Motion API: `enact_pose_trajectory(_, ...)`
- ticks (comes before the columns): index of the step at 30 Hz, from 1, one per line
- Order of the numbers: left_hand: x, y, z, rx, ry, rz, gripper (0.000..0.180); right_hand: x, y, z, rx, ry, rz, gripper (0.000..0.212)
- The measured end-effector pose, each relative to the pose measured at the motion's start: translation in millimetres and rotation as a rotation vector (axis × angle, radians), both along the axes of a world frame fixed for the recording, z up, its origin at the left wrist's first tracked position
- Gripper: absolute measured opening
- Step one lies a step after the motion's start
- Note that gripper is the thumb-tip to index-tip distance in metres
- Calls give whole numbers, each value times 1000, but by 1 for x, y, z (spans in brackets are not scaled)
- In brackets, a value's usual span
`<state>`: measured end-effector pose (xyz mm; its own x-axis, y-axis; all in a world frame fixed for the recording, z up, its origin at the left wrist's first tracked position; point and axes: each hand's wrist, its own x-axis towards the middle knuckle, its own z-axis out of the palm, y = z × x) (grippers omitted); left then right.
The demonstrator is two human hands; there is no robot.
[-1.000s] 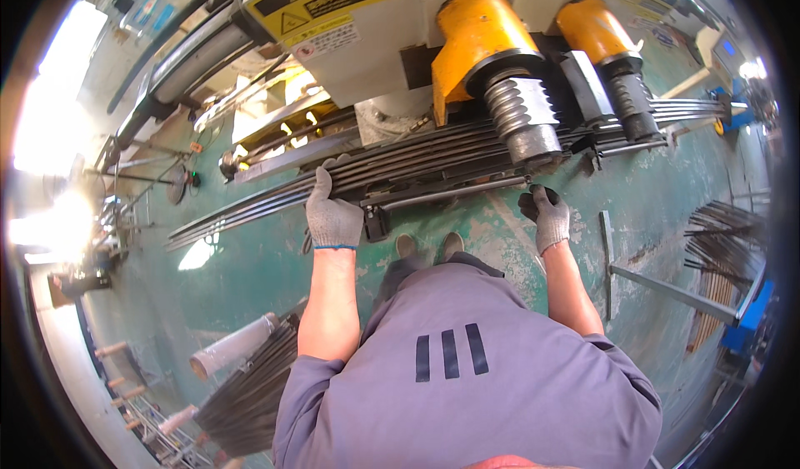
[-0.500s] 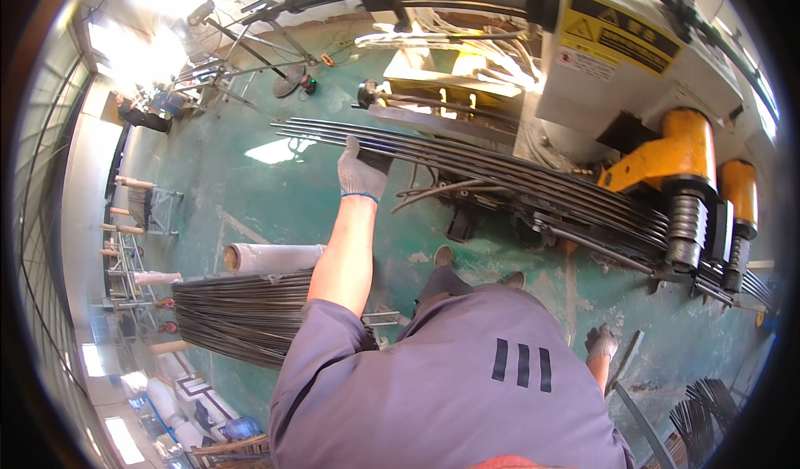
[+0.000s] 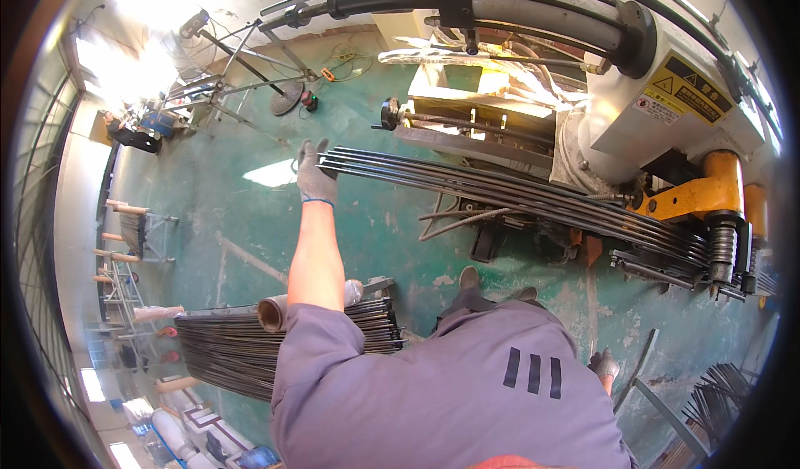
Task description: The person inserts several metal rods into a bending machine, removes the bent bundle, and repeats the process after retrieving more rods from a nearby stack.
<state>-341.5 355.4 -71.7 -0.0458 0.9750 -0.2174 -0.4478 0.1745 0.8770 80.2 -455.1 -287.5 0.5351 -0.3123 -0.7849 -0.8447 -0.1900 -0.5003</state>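
My left hand (image 3: pixel 317 173), in a pale knitted glove with a blue cuff edge, is at the left ends of a row of long dark metal rods (image 3: pixel 492 190). Its fingers stretch upward and its palm meets the rod ends; they are not wrapped round the rods. Toward the right, the rods run side by side into a machine with a yellow arm (image 3: pixel 696 192) and a ribbed spring-like cylinder (image 3: pixel 722 248). My right hand (image 3: pixel 604 365), also gloved, hangs beside my body with its fingers slightly apart and nothing visible in it.
A bundle of dark rods (image 3: pixel 242 348) lies at left under a wrapped roll (image 3: pixel 272 312). More rods (image 3: pixel 717 398) and a grey metal bar (image 3: pixel 671 419) are at lower right. A round-based stand (image 3: pixel 287 99) stands on the green floor. Another person (image 3: pixel 133 136) is far left.
My left hand has slid from beneath the rods to their left ends, and its fingers have straightened. The view has shifted, so the machine sits farther right. My right hand stays low.
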Motion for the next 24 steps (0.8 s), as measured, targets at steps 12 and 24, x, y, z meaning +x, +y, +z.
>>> enact_pose_trajectory(12,-5,-40,-2,-58,-219,-275,40,25,69,3,81,-127,213,24)
enact_pose_trajectory(24,-12,-46,-7,-4,231,-440,48,0,76,39,-96,-169,459,32)
